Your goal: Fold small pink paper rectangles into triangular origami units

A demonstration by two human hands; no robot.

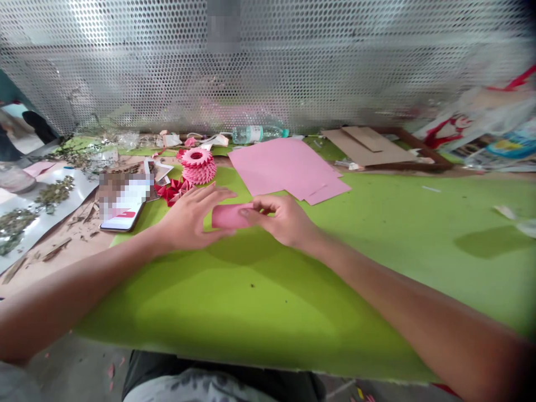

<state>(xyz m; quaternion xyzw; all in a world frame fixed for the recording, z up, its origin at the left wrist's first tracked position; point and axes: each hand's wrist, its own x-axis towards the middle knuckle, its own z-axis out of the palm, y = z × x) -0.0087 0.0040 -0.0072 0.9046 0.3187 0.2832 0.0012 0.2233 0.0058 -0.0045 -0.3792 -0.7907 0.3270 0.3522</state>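
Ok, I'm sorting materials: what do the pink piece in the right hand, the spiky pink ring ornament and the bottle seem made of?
Pink piece: apparently matte paper or thin card; dull, even face. Spiky pink ring ornament: probably folded matte paper, given its pointed tips. Bottle: likely glossy plastic, being see-through with highlights.

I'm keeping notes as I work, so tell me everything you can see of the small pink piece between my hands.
The small pink piece looks like plain paper, roughly oblong, its long side running sideways. Blur hides any folds. Your right hand pinches its right end, thumb on the near face; your left hand opens around its left end, contact unclear. It appears raised above the green tabletop, nearer you than the larger pink sheets.
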